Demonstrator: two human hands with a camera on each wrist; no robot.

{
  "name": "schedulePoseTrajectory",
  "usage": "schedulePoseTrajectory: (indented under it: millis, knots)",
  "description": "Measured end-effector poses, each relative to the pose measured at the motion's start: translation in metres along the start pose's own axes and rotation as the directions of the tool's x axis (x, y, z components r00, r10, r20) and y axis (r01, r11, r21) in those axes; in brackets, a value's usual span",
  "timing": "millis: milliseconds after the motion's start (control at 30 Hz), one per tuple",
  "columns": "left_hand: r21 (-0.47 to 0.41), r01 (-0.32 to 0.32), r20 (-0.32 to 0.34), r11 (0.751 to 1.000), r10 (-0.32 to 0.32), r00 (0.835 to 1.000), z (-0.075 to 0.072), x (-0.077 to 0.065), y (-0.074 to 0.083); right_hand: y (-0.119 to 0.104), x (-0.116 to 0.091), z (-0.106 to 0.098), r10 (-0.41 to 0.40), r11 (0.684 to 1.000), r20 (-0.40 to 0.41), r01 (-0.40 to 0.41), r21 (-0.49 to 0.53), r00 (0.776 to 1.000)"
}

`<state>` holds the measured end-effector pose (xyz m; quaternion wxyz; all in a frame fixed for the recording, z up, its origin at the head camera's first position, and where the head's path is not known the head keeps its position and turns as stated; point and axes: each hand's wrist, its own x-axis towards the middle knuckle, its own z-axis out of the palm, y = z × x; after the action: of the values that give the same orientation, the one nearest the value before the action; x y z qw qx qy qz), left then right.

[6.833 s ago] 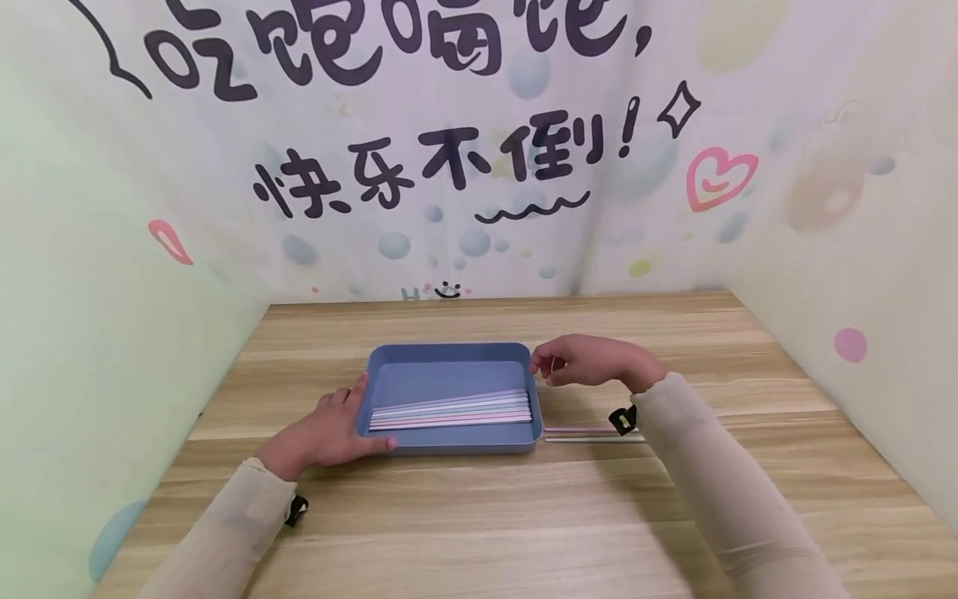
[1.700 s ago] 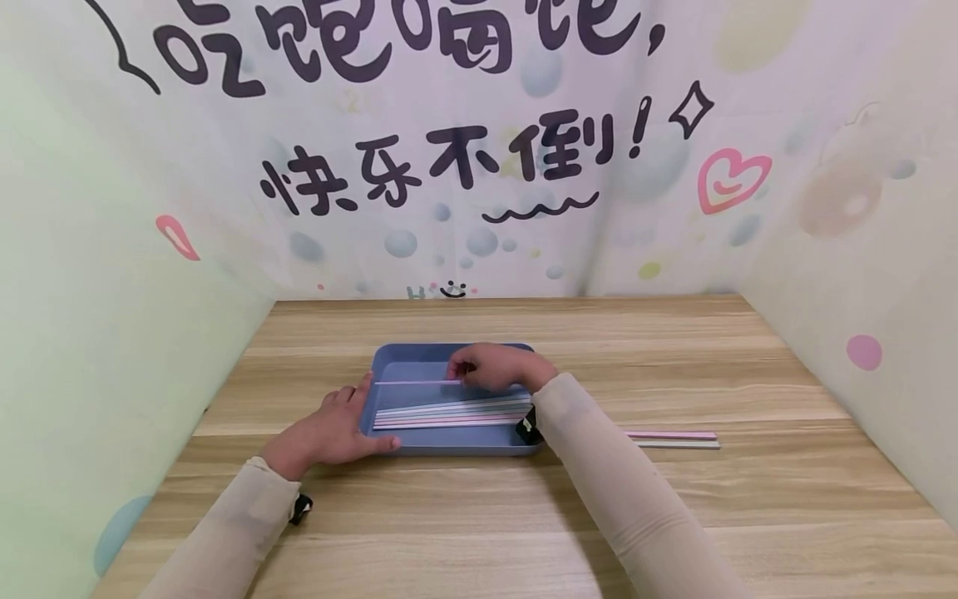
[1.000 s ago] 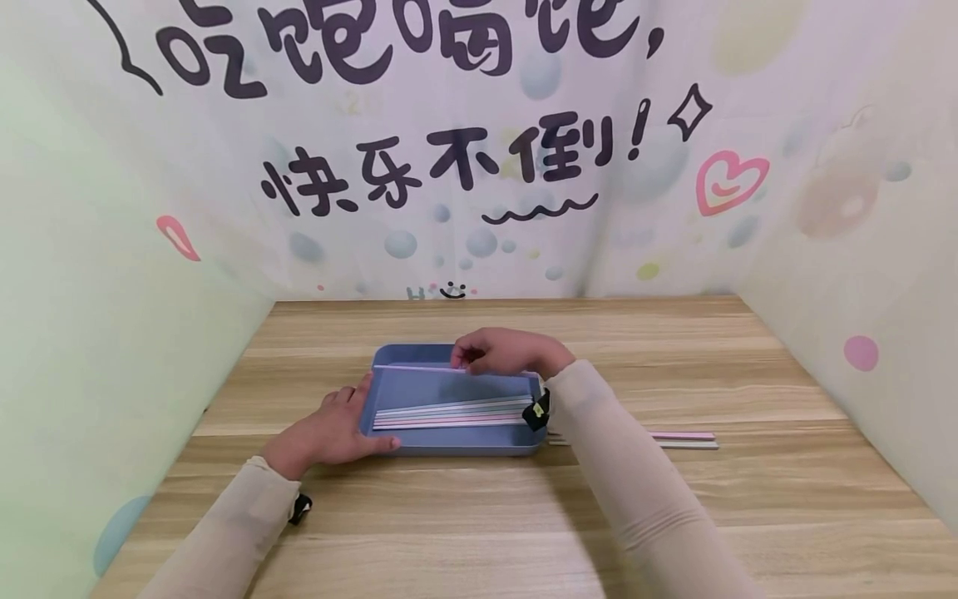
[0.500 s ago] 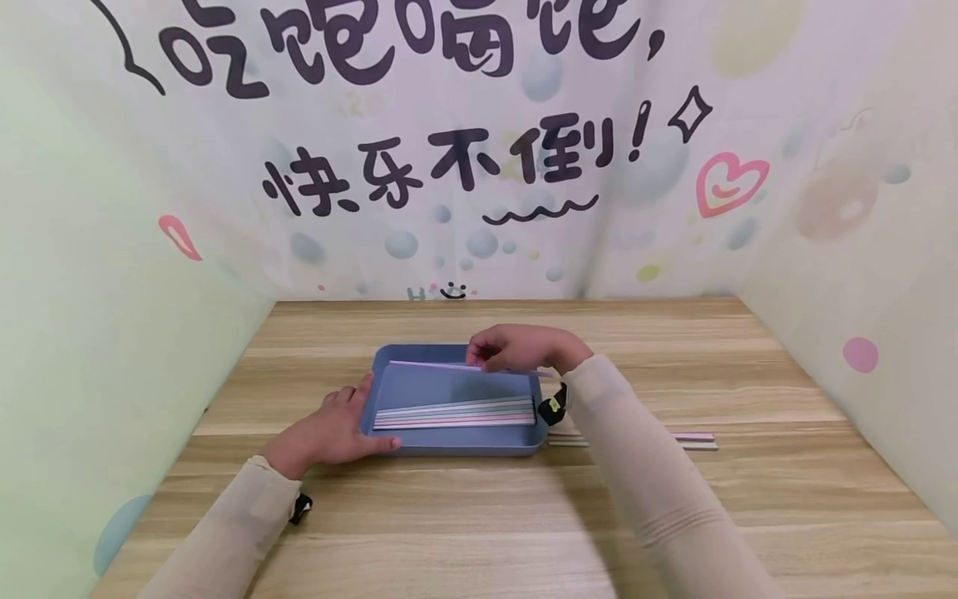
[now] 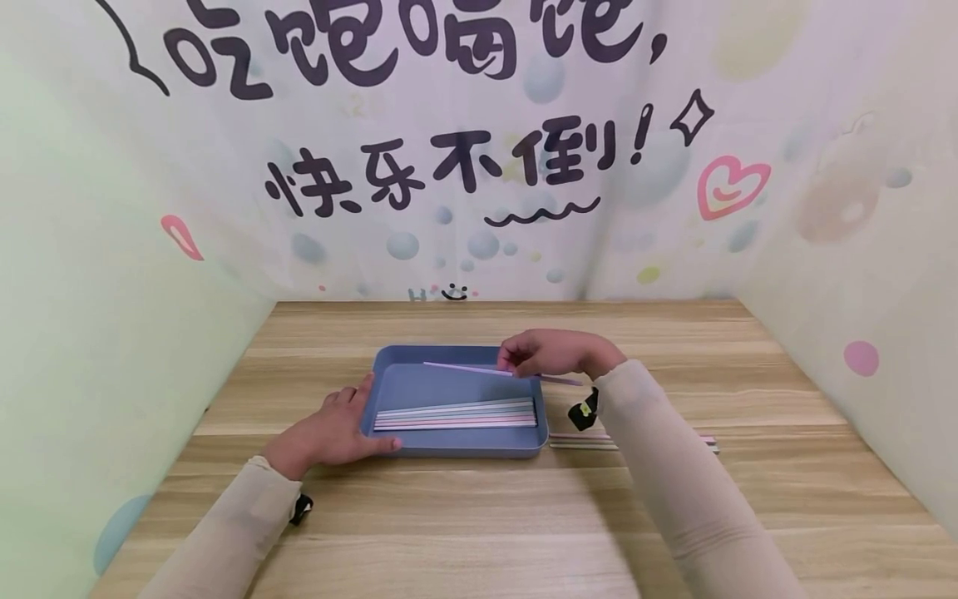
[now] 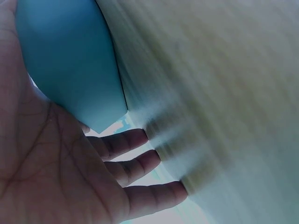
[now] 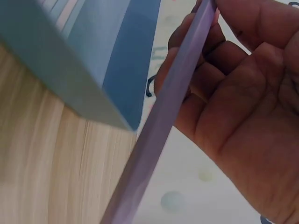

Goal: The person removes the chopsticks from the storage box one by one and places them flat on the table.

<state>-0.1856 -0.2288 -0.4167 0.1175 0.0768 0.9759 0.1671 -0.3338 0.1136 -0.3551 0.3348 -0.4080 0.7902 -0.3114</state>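
My right hand (image 5: 554, 351) pinches a purple chopstick (image 5: 467, 368) between thumb and fingertips, above the back right part of a blue tray (image 5: 464, 452). Its left end is over the tray and its right end sticks out past the right rim. In the right wrist view, the purple chopstick (image 7: 159, 126) slants close to the lens, apart from the tray wall (image 7: 88, 79). Several pale chopsticks (image 5: 456, 414) lie side by side in the front half of the tray. My left hand (image 5: 329, 426) rests against the tray's left end, fingers extended, thumb at the front rim.
More chopsticks (image 5: 584, 442), pink and pale, lie on the wooden table (image 5: 449, 524) right of the tray, partly hidden by my right forearm. A printed cloth (image 5: 449, 166) hangs behind the table, and pale walls stand on both sides.
My right hand has lifted the purple chopstick from the back of the tray and carried it rightward, past the right rim. My left hand and the other chopsticks stay put.
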Motion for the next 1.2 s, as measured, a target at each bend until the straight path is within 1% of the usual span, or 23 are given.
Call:
schedulePoseTrajectory:
  millis: [300,567,733,900,1200]
  knots:
    - [-0.005,-0.009,0.002,1.000,0.009,1.000,0.000,0.001,0.000,0.019,-0.023,-0.003,0.046,0.999,-0.002,-0.046,0.024,0.999]
    - [-0.002,-0.014,-0.001,1.000,0.014,1.000,0.001,0.001,-0.001,0.038,-0.044,-0.003,0.047,0.997,-0.002,-0.047,0.058,0.999]
    - [-0.004,-0.015,-0.002,1.000,0.015,1.000,0.001,0.001,-0.001,0.049,-0.056,-0.004,0.069,0.997,-0.014,-0.069,0.043,0.998]
    - [-0.006,-0.014,-0.007,1.000,0.014,1.000,0.001,0.000,-0.001,0.056,-0.068,-0.005,0.097,0.995,-0.035,-0.097,0.023,0.995]
    - [-0.014,-0.010,-0.003,1.000,0.010,1.000,-0.001,-0.001,0.001,0.063,-0.087,-0.004,0.155,0.987,-0.052,-0.153,0.043,0.987]
